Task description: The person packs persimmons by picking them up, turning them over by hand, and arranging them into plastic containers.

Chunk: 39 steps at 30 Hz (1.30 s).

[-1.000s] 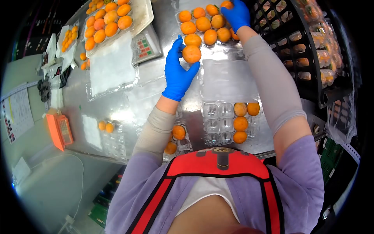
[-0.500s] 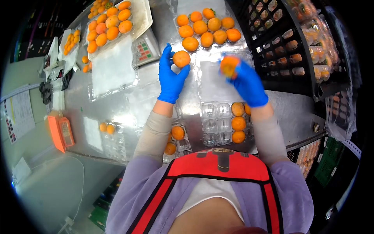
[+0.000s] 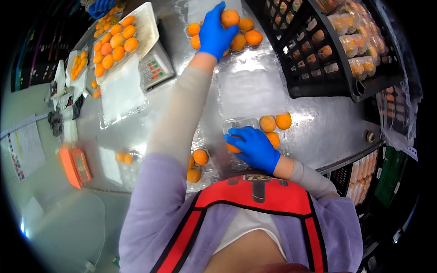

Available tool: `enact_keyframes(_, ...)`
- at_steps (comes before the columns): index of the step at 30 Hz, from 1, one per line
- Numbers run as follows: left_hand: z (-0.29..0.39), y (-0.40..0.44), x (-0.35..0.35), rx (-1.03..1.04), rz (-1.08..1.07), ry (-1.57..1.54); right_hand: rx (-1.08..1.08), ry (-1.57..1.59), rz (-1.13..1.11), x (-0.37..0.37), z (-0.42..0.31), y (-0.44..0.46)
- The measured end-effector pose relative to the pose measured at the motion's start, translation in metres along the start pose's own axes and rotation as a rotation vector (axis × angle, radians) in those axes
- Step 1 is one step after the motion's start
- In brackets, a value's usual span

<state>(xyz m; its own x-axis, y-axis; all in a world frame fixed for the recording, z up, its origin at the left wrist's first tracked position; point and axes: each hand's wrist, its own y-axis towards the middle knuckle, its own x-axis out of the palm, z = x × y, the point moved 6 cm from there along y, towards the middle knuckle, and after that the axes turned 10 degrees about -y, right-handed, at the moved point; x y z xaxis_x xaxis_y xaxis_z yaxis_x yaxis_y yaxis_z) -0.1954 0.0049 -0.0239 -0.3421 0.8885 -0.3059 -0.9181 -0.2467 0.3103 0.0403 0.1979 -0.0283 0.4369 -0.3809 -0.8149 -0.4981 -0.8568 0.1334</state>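
Observation:
My left hand (image 3: 217, 32), in a blue glove, reaches over the far clear plastic tray of persimmons. Its thumb and fingers are around a persimmon (image 3: 230, 18), above others such as this persimmon (image 3: 253, 37). Low over the near clear tray (image 3: 248, 123), my gloved right hand (image 3: 255, 148) has its fingers over a persimmon (image 3: 233, 148) in the left part of the tray. Beside that hand, a few more persimmons (image 3: 267, 123) sit toward the tray's right side. The hand hides some of the tray's cups.
A white-lined tray (image 3: 250, 93) lies between my hands. At right stands a black crate (image 3: 314, 59) with packed fruit. A scale (image 3: 156, 66) carries a full persimmon tray. Another tray holds persimmons (image 3: 200, 157) near my body. Another person's blue glove (image 3: 101, 8) shows at top left.
My left hand has moved forward with its persimmon to the far tray. My right hand has come down and toward me with its persimmon, onto the near tray.

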Motion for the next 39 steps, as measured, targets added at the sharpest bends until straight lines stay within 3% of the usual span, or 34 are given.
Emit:
enact_keyframes(4, 0.038, 0.025, 0.015, -0.007, -0.032, 0.274, 0.006, -0.009, -0.015, 0.015, 0.003, -0.002)
enact_keyframes(7, 0.030, 0.042, 0.023, -0.072, -0.072, 0.490, 0.019, 0.015, -0.061, 0.015, 0.003, -0.002)
enact_keyframes(11, 0.022, 0.047, 0.032, -0.132, -0.141, 0.559, 0.026, 0.043, -0.047, 0.019, 0.005, -0.005)
enact_keyframes(15, 0.007, 0.044, 0.023, -0.151, -0.138, 0.565, 0.013, 0.037, -0.023, 0.017, 0.004, -0.004)
enact_keyframes(17, 0.004, 0.037, 0.010, -0.007, -0.066, 0.308, 0.009, 0.035, -0.024, 0.013, 0.003, -0.002)
enact_keyframes(23, -0.024, -0.045, -0.030, -0.011, 0.080, -0.034, -0.037, 0.031, -0.142, 0.008, -0.001, -0.007)
enact_keyframes(27, 0.016, -0.114, -0.054, 0.121, 0.114, 0.058, -0.060, -0.077, -0.159, 0.015, -0.001, -0.011)
enact_keyframes(29, 0.023, -0.142, -0.068, -0.019, 0.137, 0.137, -0.053, -0.090, -0.209, 0.019, 0.001, -0.012)
enact_keyframes(31, 0.031, -0.165, -0.079, -0.069, 0.134, 0.134, -0.082, -0.153, -0.053, 0.011, 0.001, -0.014)
enact_keyframes(35, 0.040, -0.206, -0.096, -0.199, 0.123, 0.122, -0.041, -0.220, 0.005, 0.003, 0.002, -0.014)
enact_keyframes(39, 0.059, -0.236, -0.092, -0.224, 0.029, 0.189, 0.192, 0.165, 0.304, -0.055, 0.034, -0.028)
